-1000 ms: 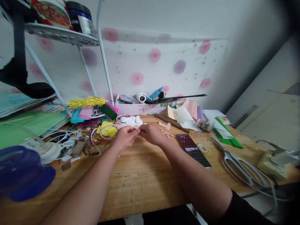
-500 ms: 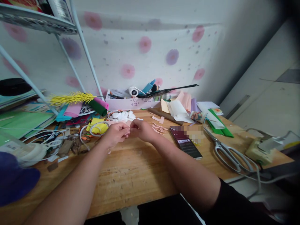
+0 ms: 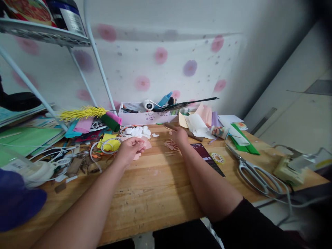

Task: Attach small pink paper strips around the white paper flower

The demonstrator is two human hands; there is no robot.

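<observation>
Bench (image 3: 155,197) of wood, one, is carrying nearly everything in view. One white rack (image 3: 44,33) is standing at the left, its shelf holding two containers: one red tub (image 3: 28,11) and one dark blue jar (image 3: 67,18). Two bare forearms are showing above the bench. One long white box (image 3: 141,119) is sitting at the back, full of small items. One pair of scissors (image 3: 256,171) is lying at the right, handles toward the near edge. One yellow bristly stem (image 3: 83,112) is lying over coloured rolls at the left. One brown roll (image 3: 195,135) is resting beyond the right hand (image 3: 179,136), and one phone (image 3: 204,159) is lying partly behind the right forearm. The left hand (image 3: 129,149) is hanging apart from the right, its grip curling thumb toward fingers; whether it is holding anything, I cannot tell. The right hand is leaning over one pile of pink strips (image 3: 170,146), too many to count; its fingertips are hiding, so I cannot tell its grip. Pink paper (image 3: 147,144) is lying around the left fingers, which are masking the count. One pale toothed disc (image 3: 217,158) is lying beside the phone. One white scrap (image 3: 155,135) is lying between the hands.
</observation>
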